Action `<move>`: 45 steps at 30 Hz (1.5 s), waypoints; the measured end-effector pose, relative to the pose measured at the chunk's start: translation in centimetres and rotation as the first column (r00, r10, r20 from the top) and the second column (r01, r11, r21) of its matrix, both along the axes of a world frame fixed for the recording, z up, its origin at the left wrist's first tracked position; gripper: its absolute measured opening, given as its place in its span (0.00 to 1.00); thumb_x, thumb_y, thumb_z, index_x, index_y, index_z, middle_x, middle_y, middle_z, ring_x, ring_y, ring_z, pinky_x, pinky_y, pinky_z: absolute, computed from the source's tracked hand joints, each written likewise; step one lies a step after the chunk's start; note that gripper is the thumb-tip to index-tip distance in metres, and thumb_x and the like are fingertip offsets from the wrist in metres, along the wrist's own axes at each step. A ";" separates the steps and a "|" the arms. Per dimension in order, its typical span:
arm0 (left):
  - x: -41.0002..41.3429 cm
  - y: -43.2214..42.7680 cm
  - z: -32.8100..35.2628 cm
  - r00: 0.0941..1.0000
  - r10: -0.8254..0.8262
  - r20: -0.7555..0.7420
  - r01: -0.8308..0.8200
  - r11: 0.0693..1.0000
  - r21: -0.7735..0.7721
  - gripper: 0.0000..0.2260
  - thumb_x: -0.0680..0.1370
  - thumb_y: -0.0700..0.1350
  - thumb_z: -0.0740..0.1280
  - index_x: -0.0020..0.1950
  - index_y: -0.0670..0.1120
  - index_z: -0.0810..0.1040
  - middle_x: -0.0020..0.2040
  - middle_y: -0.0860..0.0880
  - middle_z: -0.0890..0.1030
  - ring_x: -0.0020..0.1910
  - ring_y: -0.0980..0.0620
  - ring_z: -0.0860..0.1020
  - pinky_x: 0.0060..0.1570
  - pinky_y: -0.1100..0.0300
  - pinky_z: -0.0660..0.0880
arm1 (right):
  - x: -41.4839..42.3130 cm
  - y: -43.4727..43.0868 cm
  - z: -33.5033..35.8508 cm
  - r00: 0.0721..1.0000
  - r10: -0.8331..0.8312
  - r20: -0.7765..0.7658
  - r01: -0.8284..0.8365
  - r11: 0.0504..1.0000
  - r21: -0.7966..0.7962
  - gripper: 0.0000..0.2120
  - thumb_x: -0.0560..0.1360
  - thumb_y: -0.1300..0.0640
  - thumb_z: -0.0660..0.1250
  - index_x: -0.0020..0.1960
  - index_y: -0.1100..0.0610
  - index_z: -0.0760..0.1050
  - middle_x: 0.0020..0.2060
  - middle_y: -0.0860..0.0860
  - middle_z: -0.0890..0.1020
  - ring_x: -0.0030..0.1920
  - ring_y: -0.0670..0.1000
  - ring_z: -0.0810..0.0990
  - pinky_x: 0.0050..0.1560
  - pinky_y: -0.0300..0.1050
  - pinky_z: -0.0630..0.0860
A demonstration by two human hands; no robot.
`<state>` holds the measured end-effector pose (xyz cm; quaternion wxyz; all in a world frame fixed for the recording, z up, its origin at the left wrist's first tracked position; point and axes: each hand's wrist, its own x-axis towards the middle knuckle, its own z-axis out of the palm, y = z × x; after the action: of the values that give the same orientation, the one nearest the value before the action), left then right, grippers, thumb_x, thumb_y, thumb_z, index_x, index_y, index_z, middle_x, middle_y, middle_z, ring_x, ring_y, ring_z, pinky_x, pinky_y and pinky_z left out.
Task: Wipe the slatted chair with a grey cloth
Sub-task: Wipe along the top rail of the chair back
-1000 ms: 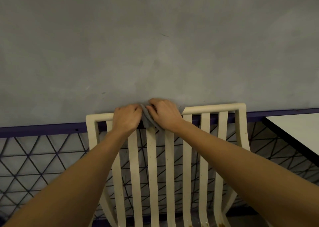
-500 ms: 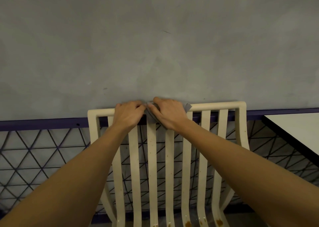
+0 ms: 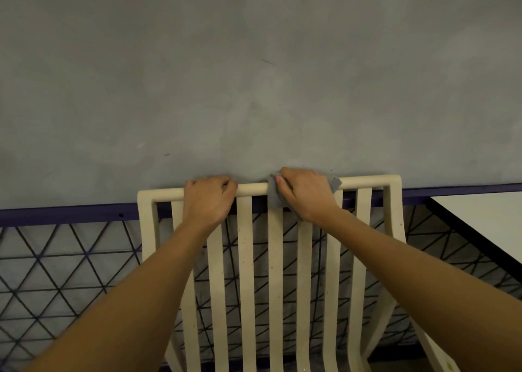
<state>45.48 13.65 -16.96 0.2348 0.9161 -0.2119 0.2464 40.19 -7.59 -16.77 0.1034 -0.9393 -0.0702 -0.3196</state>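
left hand (image 3: 207,199) gripping slatted chair (image 3: 246,258) top rail, right hand (image 3: 306,192) clutching grey cloth (image 3: 273,196) on rail

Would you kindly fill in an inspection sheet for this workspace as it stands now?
Surface: slatted chair, cream; small dark specks on its slats.
Job's things: grey cloth draped over the chair's top rail, right of middle.
Clutter: nothing seen.
Hands: left hand grips the bare top rail; right hand holds the cloth against the rail.
Cables: nothing seen.
Surroundings: grey wall behind; dark triangular mesh below a purple bar; white table at right.
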 end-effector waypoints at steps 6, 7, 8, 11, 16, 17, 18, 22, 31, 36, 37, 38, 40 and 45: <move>0.0 0.0 -0.3 0.997 0.022 0.078 -0.023 1.000 0.007 0.18 0.76 0.52 0.48 0.37 0.50 0.74 0.31 0.54 0.73 0.35 0.51 0.71 0.45 0.55 0.60 | -1.3 -1.5 -1.0 0.998 0.066 0.018 -0.066 0.998 -0.006 0.16 0.82 0.46 0.53 0.56 0.53 0.76 0.47 0.49 0.80 0.47 0.49 0.75 0.50 0.42 0.66; 0.0 -0.1 -0.3 0.997 0.023 0.080 -0.024 1.000 0.012 0.18 0.76 0.52 0.48 0.37 0.50 0.75 0.31 0.54 0.73 0.36 0.51 0.71 0.45 0.54 0.60 | -1.2 -1.4 -1.1 0.999 0.037 0.020 -0.037 0.999 -0.009 0.16 0.83 0.46 0.54 0.56 0.54 0.76 0.47 0.50 0.80 0.47 0.50 0.75 0.50 0.42 0.66; 0.0 -0.3 -0.2 0.996 0.021 0.086 -0.022 1.000 0.015 0.18 0.76 0.52 0.48 0.38 0.51 0.75 0.32 0.54 0.73 0.36 0.51 0.71 0.45 0.55 0.60 | -1.1 -1.0 -0.9 0.999 -0.013 0.044 0.013 1.000 -0.012 0.15 0.83 0.47 0.54 0.54 0.54 0.76 0.46 0.50 0.80 0.46 0.51 0.75 0.50 0.44 0.67; -0.1 -0.5 -0.4 0.990 0.052 0.129 -0.055 0.998 0.018 0.17 0.76 0.51 0.48 0.34 0.51 0.73 0.31 0.54 0.73 0.34 0.51 0.70 0.43 0.55 0.58 | -0.7 1.7 0.1 0.970 -0.242 0.040 0.244 0.965 -0.092 0.11 0.83 0.54 0.57 0.48 0.57 0.74 0.42 0.53 0.80 0.43 0.55 0.77 0.45 0.49 0.70; -0.4 -1.0 -0.7 0.974 0.096 0.203 -0.103 0.994 0.025 0.16 0.75 0.51 0.48 0.32 0.51 0.69 0.30 0.54 0.73 0.32 0.51 0.68 0.41 0.55 0.57 | -0.2 3.7 2.9 0.922 -0.326 -0.209 0.208 0.872 -0.444 0.04 0.77 0.61 0.64 0.47 0.57 0.69 0.41 0.53 0.75 0.43 0.55 0.77 0.37 0.47 0.69; -0.3 -1.1 -0.7 0.974 0.099 0.204 -0.108 0.994 0.031 0.16 0.76 0.50 0.49 0.32 0.51 0.69 0.30 0.53 0.73 0.33 0.51 0.68 0.41 0.55 0.57 | 0.1 3.7 3.0 0.927 -0.317 -0.201 0.204 0.875 -0.439 0.04 0.77 0.61 0.64 0.46 0.57 0.68 0.40 0.53 0.73 0.41 0.55 0.75 0.36 0.47 0.70; -0.3 -1.1 -0.6 0.974 0.103 0.202 -0.111 0.993 0.027 0.15 0.76 0.50 0.49 0.32 0.51 0.69 0.30 0.54 0.72 0.33 0.51 0.68 0.41 0.55 0.56 | 0.2 3.7 3.1 0.935 -0.310 -0.173 0.214 0.882 -0.421 0.05 0.78 0.61 0.63 0.45 0.57 0.67 0.38 0.53 0.71 0.39 0.54 0.73 0.35 0.47 0.71; -0.2 -1.2 -0.7 0.974 0.117 0.194 -0.116 0.993 -0.014 0.16 0.76 0.50 0.50 0.31 0.52 0.69 0.29 0.55 0.71 0.33 0.51 0.69 0.42 0.56 0.57 | 1.1 2.7 1.1 0.983 -0.182 0.024 0.183 0.975 -0.129 0.15 0.80 0.56 0.58 0.34 0.55 0.68 0.27 0.51 0.71 0.27 0.53 0.71 0.28 0.46 0.72; 0.0 -0.5 -0.9 0.979 0.084 0.186 -0.082 0.996 -0.019 0.16 0.79 0.51 0.51 0.34 0.53 0.72 0.33 0.55 0.74 0.36 0.52 0.71 0.45 0.54 0.61 | 0.3 -1.9 0.2 0.991 0.132 0.035 -0.123 0.974 -0.191 0.18 0.83 0.44 0.49 0.49 0.53 0.73 0.41 0.49 0.80 0.39 0.49 0.77 0.41 0.41 0.68; -0.1 -0.8 -0.9 0.981 0.071 0.182 -0.072 0.997 -0.001 0.17 0.80 0.51 0.51 0.37 0.52 0.74 0.35 0.54 0.76 0.37 0.52 0.69 0.45 0.54 0.59 | -1.0 -5.5 0.5 0.999 0.017 0.037 -0.012 0.992 -0.128 0.20 0.83 0.44 0.49 0.48 0.53 0.74 0.38 0.50 0.80 0.37 0.51 0.77 0.39 0.44 0.71; -0.2 -0.8 -0.9 0.980 0.075 0.184 -0.076 0.997 0.003 0.17 0.80 0.52 0.51 0.37 0.52 0.75 0.35 0.54 0.77 0.37 0.53 0.69 0.45 0.55 0.59 | -1.0 -5.9 0.7 0.999 -0.035 0.016 0.037 0.992 -0.119 0.19 0.83 0.45 0.49 0.47 0.53 0.75 0.35 0.50 0.78 0.35 0.51 0.76 0.35 0.45 0.70; -0.3 -0.8 -1.0 0.979 0.080 0.188 -0.082 0.997 0.003 0.18 0.80 0.52 0.51 0.38 0.51 0.76 0.36 0.53 0.77 0.38 0.53 0.69 0.45 0.55 0.58 | -1.0 -6.0 0.7 0.996 -0.084 -0.002 0.083 0.991 -0.110 0.19 0.83 0.46 0.51 0.45 0.54 0.75 0.32 0.49 0.76 0.32 0.51 0.74 0.33 0.45 0.67; -0.2 -0.7 -1.1 0.976 0.094 0.197 -0.097 0.995 0.006 0.18 0.80 0.52 0.51 0.38 0.51 0.77 0.36 0.53 0.77 0.38 0.53 0.68 0.45 0.55 0.58 | -0.6 -5.3 0.8 0.985 -0.170 0.009 0.170 0.983 -0.071 0.19 0.83 0.48 0.54 0.39 0.55 0.75 0.29 0.49 0.74 0.29 0.52 0.72 0.30 0.44 0.63; -0.3 -1.0 -0.8 0.965 0.143 0.220 -0.148 0.989 0.003 0.16 0.79 0.50 0.51 0.33 0.51 0.70 0.31 0.55 0.71 0.35 0.51 0.68 0.44 0.54 0.59 | 0.1 -3.7 1.4 0.954 -0.297 -0.034 0.298 0.953 0.046 0.22 0.81 0.52 0.56 0.32 0.59 0.74 0.26 0.53 0.73 0.29 0.55 0.73 0.31 0.46 0.70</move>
<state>45.20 12.60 -17.80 0.1823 0.8986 -0.1710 0.3605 40.33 -11.31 -15.40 0.0789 -0.9403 0.0814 -0.3209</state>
